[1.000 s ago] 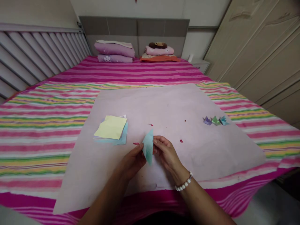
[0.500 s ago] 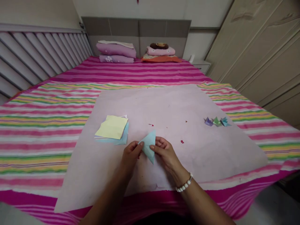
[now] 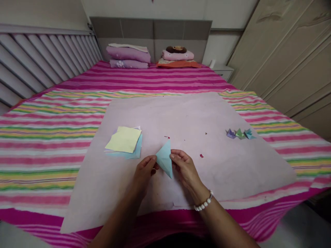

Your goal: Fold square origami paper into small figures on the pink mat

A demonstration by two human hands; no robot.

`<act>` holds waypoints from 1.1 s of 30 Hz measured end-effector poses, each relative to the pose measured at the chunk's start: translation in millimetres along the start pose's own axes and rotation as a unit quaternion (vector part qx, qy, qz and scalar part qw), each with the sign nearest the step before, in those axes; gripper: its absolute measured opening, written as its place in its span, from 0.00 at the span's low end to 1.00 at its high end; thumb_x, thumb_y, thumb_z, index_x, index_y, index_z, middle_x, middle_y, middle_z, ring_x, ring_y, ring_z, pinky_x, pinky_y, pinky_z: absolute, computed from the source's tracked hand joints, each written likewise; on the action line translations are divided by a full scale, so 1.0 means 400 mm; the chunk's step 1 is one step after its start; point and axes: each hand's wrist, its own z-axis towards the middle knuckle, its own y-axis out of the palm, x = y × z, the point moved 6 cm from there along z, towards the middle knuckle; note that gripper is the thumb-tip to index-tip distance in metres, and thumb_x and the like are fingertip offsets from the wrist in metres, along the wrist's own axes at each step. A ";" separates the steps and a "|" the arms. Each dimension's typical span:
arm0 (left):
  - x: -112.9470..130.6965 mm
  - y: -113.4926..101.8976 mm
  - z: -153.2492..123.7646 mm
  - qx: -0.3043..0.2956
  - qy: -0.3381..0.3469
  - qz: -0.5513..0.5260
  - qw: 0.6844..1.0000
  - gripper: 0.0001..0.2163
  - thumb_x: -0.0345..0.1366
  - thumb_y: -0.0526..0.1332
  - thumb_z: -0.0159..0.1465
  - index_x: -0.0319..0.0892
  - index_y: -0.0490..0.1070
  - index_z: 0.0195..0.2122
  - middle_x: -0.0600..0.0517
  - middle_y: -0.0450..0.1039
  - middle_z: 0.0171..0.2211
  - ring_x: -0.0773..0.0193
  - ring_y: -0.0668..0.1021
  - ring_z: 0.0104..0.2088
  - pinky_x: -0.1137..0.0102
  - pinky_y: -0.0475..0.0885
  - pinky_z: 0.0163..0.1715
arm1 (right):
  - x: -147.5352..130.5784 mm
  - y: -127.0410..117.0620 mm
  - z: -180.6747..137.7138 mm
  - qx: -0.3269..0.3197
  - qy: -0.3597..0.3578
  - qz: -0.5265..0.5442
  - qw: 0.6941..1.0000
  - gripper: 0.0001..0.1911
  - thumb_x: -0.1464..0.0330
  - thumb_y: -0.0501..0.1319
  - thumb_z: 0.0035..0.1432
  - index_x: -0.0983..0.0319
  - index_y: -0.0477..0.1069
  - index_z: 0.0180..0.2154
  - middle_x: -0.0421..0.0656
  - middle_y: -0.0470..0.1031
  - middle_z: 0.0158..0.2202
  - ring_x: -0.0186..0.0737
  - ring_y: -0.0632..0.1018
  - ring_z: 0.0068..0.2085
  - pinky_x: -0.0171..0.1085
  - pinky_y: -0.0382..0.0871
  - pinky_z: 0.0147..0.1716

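A light blue sheet of origami paper [image 3: 164, 159], folded into a triangle, is held up between both hands above the large pale sheet. My left hand [image 3: 147, 168] pinches its left corner between thumb and fingers. At the long right edge, my right hand [image 3: 184, 167] grips the paper with the thumb in front and fingers behind. A white beaded bracelet [image 3: 203, 204] circles the right wrist. Left of the hands lies a stack of coloured paper [image 3: 124, 139], a yellow sheet on top and blue ones beneath.
Three small folded paper figures [image 3: 240, 134], purple, green and blue, stand in a row at the right. Red scraps [image 3: 201, 156] are scattered on the pale sheet [image 3: 160, 113], which covers part of the striped bed [image 3: 51, 137]. Folded bedding [image 3: 128, 57] lies by the headboard.
My right thumb has slid from the face of the blue triangle to its right edge, uncovering more of the paper. The triangle has tilted slightly.
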 end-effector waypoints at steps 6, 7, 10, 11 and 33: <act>-0.007 0.000 -0.003 0.002 -0.023 -0.043 0.999 0.13 0.46 0.66 0.52 0.41 0.75 0.29 0.54 0.70 0.24 0.67 0.70 0.28 0.73 0.62 0.27 | 0.002 -0.007 0.005 0.001 -0.019 -0.011 1.000 0.16 0.68 0.73 0.40 0.59 0.75 0.34 0.38 0.77 0.26 0.33 0.74 0.25 0.33 0.66 0.24; -0.007 0.001 -0.003 -0.002 -0.023 -0.049 0.998 0.13 0.45 0.66 0.52 0.41 0.76 0.32 0.54 0.71 0.26 0.67 0.71 0.29 0.73 0.62 0.27 | 0.004 -0.009 0.007 0.002 -0.025 -0.014 1.000 0.15 0.68 0.73 0.39 0.59 0.75 0.33 0.38 0.77 0.26 0.33 0.74 0.25 0.33 0.66 0.24; -0.007 0.001 -0.003 -0.013 -0.028 -0.079 0.996 0.16 0.42 0.67 0.52 0.42 0.77 0.40 0.52 0.74 0.32 0.68 0.72 0.31 0.74 0.63 0.29 | 0.008 -0.012 0.010 0.001 -0.032 -0.024 0.999 0.13 0.67 0.73 0.40 0.60 0.76 0.31 0.40 0.78 0.27 0.35 0.75 0.27 0.34 0.68 0.27; -0.007 0.001 -0.002 -0.015 -0.032 -0.092 0.995 0.17 0.41 0.68 0.51 0.41 0.76 0.42 0.52 0.74 0.32 0.68 0.72 0.31 0.73 0.64 0.30 | 0.007 -0.011 0.010 0.000 -0.034 -0.029 0.999 0.12 0.67 0.73 0.40 0.60 0.76 0.31 0.40 0.78 0.28 0.35 0.75 0.28 0.35 0.68 0.28; 0.039 -0.019 -0.004 -0.001 0.113 -0.038 0.993 0.29 0.32 0.69 0.50 0.46 0.66 0.54 0.44 0.68 0.55 0.54 0.74 0.50 0.67 0.72 0.40 | -0.003 0.005 0.011 -0.028 -0.073 -0.074 0.994 0.06 0.67 0.69 0.44 0.60 0.77 0.29 0.36 0.73 0.23 0.32 0.69 0.25 0.33 0.64 0.27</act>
